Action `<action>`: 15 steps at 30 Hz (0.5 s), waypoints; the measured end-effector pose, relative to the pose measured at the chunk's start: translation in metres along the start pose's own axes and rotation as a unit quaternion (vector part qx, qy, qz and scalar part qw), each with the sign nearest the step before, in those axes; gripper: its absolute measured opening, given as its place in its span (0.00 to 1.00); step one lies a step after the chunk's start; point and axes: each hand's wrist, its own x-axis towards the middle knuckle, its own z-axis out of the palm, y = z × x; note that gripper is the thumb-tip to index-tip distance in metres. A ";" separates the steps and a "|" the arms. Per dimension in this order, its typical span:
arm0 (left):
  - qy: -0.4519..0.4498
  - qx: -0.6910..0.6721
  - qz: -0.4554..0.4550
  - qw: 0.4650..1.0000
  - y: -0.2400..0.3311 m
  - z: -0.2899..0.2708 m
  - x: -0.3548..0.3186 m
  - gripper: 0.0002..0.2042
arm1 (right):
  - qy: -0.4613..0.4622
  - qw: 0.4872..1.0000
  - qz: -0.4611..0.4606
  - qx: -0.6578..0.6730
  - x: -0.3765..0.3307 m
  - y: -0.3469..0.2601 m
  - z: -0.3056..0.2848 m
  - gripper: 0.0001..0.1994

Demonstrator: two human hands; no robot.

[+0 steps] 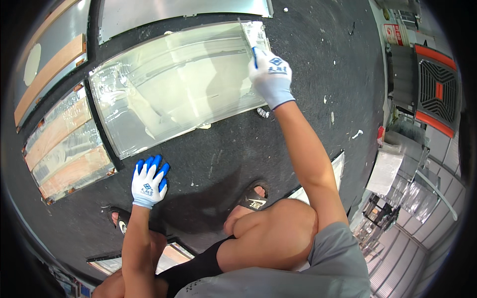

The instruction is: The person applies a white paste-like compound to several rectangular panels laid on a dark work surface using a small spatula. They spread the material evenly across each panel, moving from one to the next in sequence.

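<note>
A large flat panel [164,74] lies in front of me, coated with a cream, glossy paste that is streaked and uneven at its left part. My right hand [271,74], in a white glove with blue fingertips, is closed at the panel's right end. It grips a thin, straight-edged scraper [246,37], seen nearly edge-on against the coating; its handle is mostly hidden by the hand. My left hand [149,183], gloved alike, is spread with its fingers apart over the dark surface, just off the panel's near left corner. Nothing is in it.
More panels lie around: a bare metal one [184,15] beyond, one with wooden strips [52,79] at far left, and a wood-and-film one [72,141] at left. Crumpled foil [263,112] sits by the panel's near edge. A black-and-orange slatted unit [437,92] stands at right.
</note>
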 end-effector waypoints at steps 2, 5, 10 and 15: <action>-0.007 0.002 -0.003 1.000 0.000 0.000 0.000 0.28 | 0.049 0.998 0.049 0.000 -0.010 0.003 -0.002 0.12; -0.006 0.011 -0.004 1.000 0.000 0.000 0.000 0.27 | -0.044 0.998 0.022 -0.041 -0.029 0.001 -0.009 0.12; -0.004 0.021 0.003 1.000 0.001 -0.001 0.001 0.27 | -0.048 0.998 0.007 0.050 -0.065 -0.001 -0.025 0.10; -0.008 0.038 0.000 0.999 0.002 0.001 0.001 0.27 | -0.142 0.989 -0.026 -0.024 -0.085 -0.020 -0.034 0.09</action>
